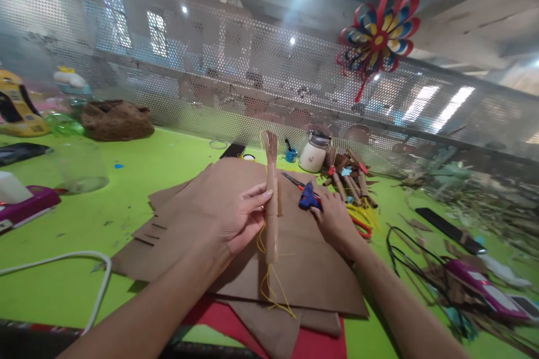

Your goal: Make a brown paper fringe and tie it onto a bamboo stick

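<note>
Midway along the frayed-ended paper roll [273, 238], the left hand [241, 217] pinches it between thumb and fingers over the brown sheets [328, 277]. The right hand [334, 216] has its grip seemingly wrapped round a blue tool [309, 197], probably a glue gun, beside the scissors [290, 179]. From where I stand, I'd hold the roll still, tool tip clear of those fingertips, yellow thread [290, 311] untangled below. Green surface [147, 165] spreads around.

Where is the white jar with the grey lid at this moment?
In the head view, the white jar stands right of centre on the green table, beyond the right hand, between the blue pot and the pile of brown rolls.
</note>
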A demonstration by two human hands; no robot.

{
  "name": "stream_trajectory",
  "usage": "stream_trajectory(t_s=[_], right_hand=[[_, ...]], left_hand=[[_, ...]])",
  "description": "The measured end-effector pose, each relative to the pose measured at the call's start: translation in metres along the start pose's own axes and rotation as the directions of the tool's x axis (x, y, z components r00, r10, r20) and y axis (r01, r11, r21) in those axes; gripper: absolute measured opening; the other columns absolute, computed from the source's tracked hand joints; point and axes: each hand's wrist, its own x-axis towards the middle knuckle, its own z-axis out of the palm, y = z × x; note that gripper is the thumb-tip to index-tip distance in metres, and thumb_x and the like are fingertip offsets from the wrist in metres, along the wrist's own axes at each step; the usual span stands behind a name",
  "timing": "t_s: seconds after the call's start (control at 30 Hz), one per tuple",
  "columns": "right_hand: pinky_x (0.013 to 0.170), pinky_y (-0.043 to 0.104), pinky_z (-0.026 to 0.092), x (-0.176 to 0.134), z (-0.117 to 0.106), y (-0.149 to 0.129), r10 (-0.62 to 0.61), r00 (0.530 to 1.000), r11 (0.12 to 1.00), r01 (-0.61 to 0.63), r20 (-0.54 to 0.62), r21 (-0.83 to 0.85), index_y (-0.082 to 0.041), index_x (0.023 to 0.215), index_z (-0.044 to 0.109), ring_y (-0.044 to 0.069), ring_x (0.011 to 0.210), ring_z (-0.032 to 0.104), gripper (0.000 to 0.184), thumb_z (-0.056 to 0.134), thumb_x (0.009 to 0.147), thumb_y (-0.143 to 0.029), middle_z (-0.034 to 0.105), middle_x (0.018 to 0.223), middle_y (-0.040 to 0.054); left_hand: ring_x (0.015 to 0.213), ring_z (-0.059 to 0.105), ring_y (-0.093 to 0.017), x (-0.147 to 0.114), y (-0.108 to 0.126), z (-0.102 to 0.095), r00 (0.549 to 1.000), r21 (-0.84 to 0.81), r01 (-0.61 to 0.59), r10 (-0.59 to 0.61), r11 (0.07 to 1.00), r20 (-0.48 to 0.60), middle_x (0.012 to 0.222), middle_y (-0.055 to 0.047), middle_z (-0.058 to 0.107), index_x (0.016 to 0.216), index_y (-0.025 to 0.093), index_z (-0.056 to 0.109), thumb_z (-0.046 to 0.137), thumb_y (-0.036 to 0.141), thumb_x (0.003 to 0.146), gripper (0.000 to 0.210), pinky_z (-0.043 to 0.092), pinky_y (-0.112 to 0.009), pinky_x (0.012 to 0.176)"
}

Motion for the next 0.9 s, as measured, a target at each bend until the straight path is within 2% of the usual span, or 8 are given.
stream_trajectory(t_s=[0.07, 0.13, 0.23, 0.3, 0.4, 0.53, 0.67, 0.9], right_hand=[[0.090, 0.045, 0.037, -0.001, -0.011, -0.009, 0.021, 0.999, 0.997, -0.019, -0.027, 0.074, -0.012, 0.108, 0.060, 0.030, 0.103, 0.048, 0.030, 0.052, 0.081, -0.020, 0.059, 0.109, 0.0163], [0.087, 0.042, 0.041, -0.003, -0.027, -0.025, 0.008, 0.999, 0.966, 0.005, -0.047, 0.259, -0.014, 0.095, 0.064, 0.028, 0.099, 0.052, 0.020, 0.050, 0.083, -0.022, 0.062, 0.102, 0.0146], [0.077, 0.032, 0.047, -0.008, -0.054, -0.059, -0.049, 0.999, 0.800, 0.030, 0.016, 0.600, -0.018, 0.089, 0.064, 0.020, 0.083, 0.059, 0.020, 0.049, 0.087, -0.031, 0.066, 0.089, 0.0075], [0.073, 0.029, 0.048, -0.012, -0.068, -0.082, -0.051, 0.995, 0.704, -0.024, 0.084, 0.710, -0.017, 0.093, 0.064, 0.018, 0.079, 0.061, 0.024, 0.051, 0.087, -0.036, 0.067, 0.088, 0.0062], [0.066, 0.027, 0.048, -0.016, -0.077, -0.109, -0.010, 0.988, 0.604, -0.116, 0.153, 0.788, -0.016, 0.088, 0.064, 0.017, 0.072, 0.062, 0.025, 0.055, 0.084, -0.039, 0.069, 0.082, 0.0058], [0.058, 0.025, 0.048, -0.019, -0.072, -0.128, 0.108, 0.979, 0.476, -0.205, 0.174, 0.855, -0.016, 0.083, 0.063, 0.016, 0.064, 0.062, 0.021, 0.062, 0.079, -0.037, 0.068, 0.074, 0.0041], [0.063, 0.027, 0.049, -0.023, -0.066, -0.136, 0.180, 0.978, 0.466, -0.180, 0.106, 0.866, -0.017, 0.086, 0.063, 0.017, 0.069, 0.063, 0.015, 0.062, 0.079, -0.030, 0.069, 0.079, 0.0050], [0.064, 0.027, 0.049, -0.027, -0.053, -0.134, 0.225, 0.972, 0.466, -0.164, 0.063, 0.870, -0.017, 0.086, 0.062, 0.017, 0.070, 0.063, 0.012, 0.060, 0.081, -0.028, 0.068, 0.079, 0.0042]], left_hand=[[0.062, 0.061, -0.009, -0.001, 0.000, 0.000, 1.000, -0.011, -0.018, 0.018, 1.000, 0.016, 0.076, -0.006, 0.069, 0.081, 0.010, 0.069, 0.067, 0.004, 0.070, 0.014, 0.050, -0.019, 0.062], [0.065, 0.062, -0.009, 0.000, -0.002, -0.001, 0.999, 0.000, -0.038, 0.038, 0.999, 0.036, 0.080, -0.005, 0.070, 0.085, 0.011, 0.069, 0.068, 0.005, 0.070, 0.017, 0.050, -0.019, 0.064], [0.069, 0.063, -0.010, 0.002, -0.005, -0.003, 0.996, 0.056, -0.069, 0.065, 0.996, 0.065, 0.085, -0.005, 0.070, 0.094, 0.013, 0.068, 0.067, 0.009, 0.072, 0.022, 0.051, -0.019, 0.066], [0.069, 0.062, -0.009, 0.003, -0.007, -0.005, 0.994, 0.084, -0.096, 0.091, 0.992, 0.061, 0.087, -0.004, 0.069, 0.096, 0.014, 0.067, 0.067, 0.011, 0.074, 0.023, 0.051, -0.019, 0.067], [0.071, 0.063, -0.009, 0.004, -0.009, -0.006, 0.990, 0.087, -0.139, 0.135, 0.986, 0.052, 0.089, -0.003, 0.069, 0.099, 0.016, 0.065, 0.068, 0.013, 0.074, 0.025, 0.050, -0.020, 0.069], [0.075, 0.064, -0.011, 0.004, -0.012, -0.005, 0.984, 0.081, -0.174, 0.172, 0.981, 0.035, 0.090, -0.003, 0.068, 0.102, 0.016, 0.064, 0.070, 0.013, 0.072, 0.031, 0.051, -0.023, 0.073], [0.073, 0.063, -0.010, 0.003, -0.016, -0.004, 0.980, 0.084, -0.194, 0.197, 0.977, -0.028, 0.091, -0.003, 0.067, 0.102, 0.017, 0.063, 0.071, 0.015, 0.071, 0.032, 0.050, -0.022, 0.074], [0.076, 0.061, -0.011, 0.002, -0.019, -0.003, 0.977, 0.117, -0.202, 0.209, 0.972, -0.049, 0.086, -0.002, 0.066, 0.099, 0.015, 0.063, 0.070, 0.015, 0.071, 0.029, 0.048, -0.021, 0.072]])
